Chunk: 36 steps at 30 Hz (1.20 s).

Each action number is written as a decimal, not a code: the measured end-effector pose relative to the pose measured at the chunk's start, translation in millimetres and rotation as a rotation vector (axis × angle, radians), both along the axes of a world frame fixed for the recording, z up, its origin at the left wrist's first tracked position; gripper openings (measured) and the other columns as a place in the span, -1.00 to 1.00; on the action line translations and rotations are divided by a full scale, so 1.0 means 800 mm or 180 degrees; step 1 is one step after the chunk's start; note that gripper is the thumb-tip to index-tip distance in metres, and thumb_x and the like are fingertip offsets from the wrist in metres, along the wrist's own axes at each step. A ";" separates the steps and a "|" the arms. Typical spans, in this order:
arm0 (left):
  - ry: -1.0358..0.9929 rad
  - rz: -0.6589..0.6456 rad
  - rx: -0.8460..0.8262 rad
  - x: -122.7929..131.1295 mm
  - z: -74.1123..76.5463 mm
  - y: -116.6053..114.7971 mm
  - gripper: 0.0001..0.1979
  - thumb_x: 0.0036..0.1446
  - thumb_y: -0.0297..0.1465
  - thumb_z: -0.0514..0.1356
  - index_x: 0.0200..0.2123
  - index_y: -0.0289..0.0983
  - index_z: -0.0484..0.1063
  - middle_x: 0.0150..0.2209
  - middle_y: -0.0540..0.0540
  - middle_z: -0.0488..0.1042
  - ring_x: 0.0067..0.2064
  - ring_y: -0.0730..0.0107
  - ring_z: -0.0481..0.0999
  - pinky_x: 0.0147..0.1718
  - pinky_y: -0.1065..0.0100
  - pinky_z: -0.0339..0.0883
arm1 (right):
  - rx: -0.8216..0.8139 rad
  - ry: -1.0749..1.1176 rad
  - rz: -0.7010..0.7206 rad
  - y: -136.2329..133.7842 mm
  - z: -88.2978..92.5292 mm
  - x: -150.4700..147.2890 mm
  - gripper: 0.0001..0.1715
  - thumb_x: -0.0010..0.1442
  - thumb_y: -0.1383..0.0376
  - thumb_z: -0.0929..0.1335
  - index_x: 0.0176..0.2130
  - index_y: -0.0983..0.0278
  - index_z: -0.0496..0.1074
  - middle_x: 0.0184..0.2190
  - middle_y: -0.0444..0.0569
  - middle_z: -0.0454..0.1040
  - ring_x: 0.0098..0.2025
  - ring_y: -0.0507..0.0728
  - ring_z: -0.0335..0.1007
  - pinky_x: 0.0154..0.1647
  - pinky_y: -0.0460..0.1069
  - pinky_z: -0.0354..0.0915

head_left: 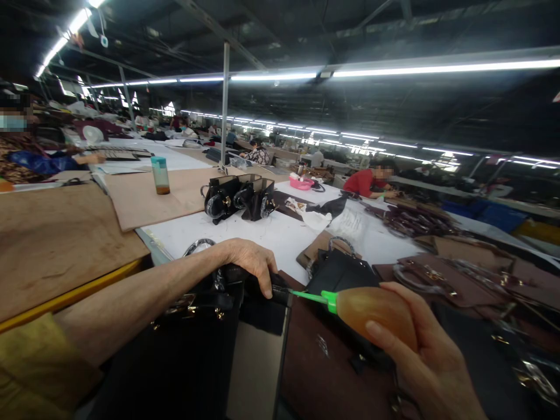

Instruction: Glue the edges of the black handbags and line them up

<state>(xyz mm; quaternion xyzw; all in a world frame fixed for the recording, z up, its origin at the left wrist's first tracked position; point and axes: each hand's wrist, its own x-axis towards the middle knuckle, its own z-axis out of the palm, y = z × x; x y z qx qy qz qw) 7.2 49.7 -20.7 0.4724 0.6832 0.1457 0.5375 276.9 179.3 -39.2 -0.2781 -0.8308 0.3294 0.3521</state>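
Observation:
My left hand [250,259] reaches across a black handbag [175,356] and is closed on its upper edge, thumb pointing down. The bag has gold-coloured fittings and handles wrapped in clear film; its beige inner side panel shows below the hand. In my right hand [431,350] is an amber squeeze bottle [376,315], probably glue, with fingers wrapped round it. Its long green nozzle [310,296] points left, and the tip is at the bag's edge beside my left thumb; whether it touches I cannot tell. Under the bottle lies a dark brown bag panel [332,373].
Another black bag [339,268] stands just beyond the bottle. Brown bags [455,280] are piled at right. Small black bags [238,198] and a teal-lidded bottle [160,175] stand on the tables ahead. A brown board [61,245] lies left. Several people work farther off.

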 end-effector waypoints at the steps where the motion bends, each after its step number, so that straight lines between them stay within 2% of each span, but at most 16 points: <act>1: -0.0006 0.0004 -0.0003 0.000 -0.001 0.000 -0.72 -0.29 -0.35 0.33 -0.39 -0.29 0.51 -0.52 0.02 0.50 -0.49 0.35 0.45 -0.49 0.38 0.38 | 0.0010 0.0026 -0.0006 0.000 -0.002 0.000 -0.39 -0.06 -0.04 0.39 -0.04 0.14 0.32 -0.25 -0.11 0.48 -0.32 0.17 0.45 -0.33 -0.08 0.39; 12: -0.0043 0.0009 0.0042 -0.005 -0.003 0.000 -0.72 -0.28 -0.34 0.33 -0.38 -0.28 0.52 -0.51 0.02 0.51 -0.49 0.36 0.45 -0.48 0.39 0.38 | -0.0076 -0.0020 0.0193 0.006 -0.027 0.008 -0.40 -0.05 0.00 0.40 -0.02 0.11 0.32 -0.17 -0.12 0.46 -0.22 0.19 0.43 -0.26 -0.06 0.38; 19: 0.0187 -0.0019 0.0111 0.000 0.003 0.000 -0.71 -0.27 -0.33 0.32 -0.37 -0.29 0.52 -0.48 0.00 0.53 -0.46 0.32 0.47 -0.49 0.38 0.38 | -0.0062 0.0062 0.0018 0.007 -0.023 0.002 -0.37 -0.06 -0.02 0.40 -0.02 0.15 0.31 -0.21 -0.09 0.47 -0.28 0.20 0.43 -0.39 -0.06 0.39; 25: 0.0268 -0.0051 0.0125 0.000 0.003 -0.001 -0.73 -0.27 -0.34 0.31 -0.39 -0.30 0.51 -0.51 0.01 0.51 -0.48 0.33 0.44 -0.52 0.39 0.35 | -0.0052 -0.0103 0.0091 0.006 -0.029 0.001 -0.39 -0.06 -0.02 0.40 -0.04 0.15 0.32 -0.21 -0.09 0.47 -0.27 0.19 0.43 -0.33 -0.05 0.39; 31: 0.0497 -0.0198 0.0320 0.002 0.004 0.002 -0.75 -0.25 -0.32 0.30 -0.42 -0.31 0.49 -0.53 0.04 0.48 -0.50 0.40 0.41 -0.56 0.46 0.27 | -0.0323 -0.0276 0.0060 0.008 -0.027 0.003 -0.39 -0.05 -0.02 0.39 -0.04 0.16 0.32 -0.26 -0.09 0.48 -0.27 0.22 0.42 -0.40 -0.04 0.38; 36: 0.1069 -0.0437 0.0663 -0.005 0.017 0.018 -0.83 -0.18 -0.32 0.25 -0.46 -0.28 0.46 -0.59 0.09 0.40 -0.55 0.45 0.35 -0.62 0.49 0.15 | -0.0458 -0.0061 -0.0126 0.011 -0.018 -0.001 -0.42 -0.05 -0.03 0.38 -0.06 0.15 0.33 -0.29 -0.12 0.47 -0.30 0.18 0.40 -0.40 -0.08 0.37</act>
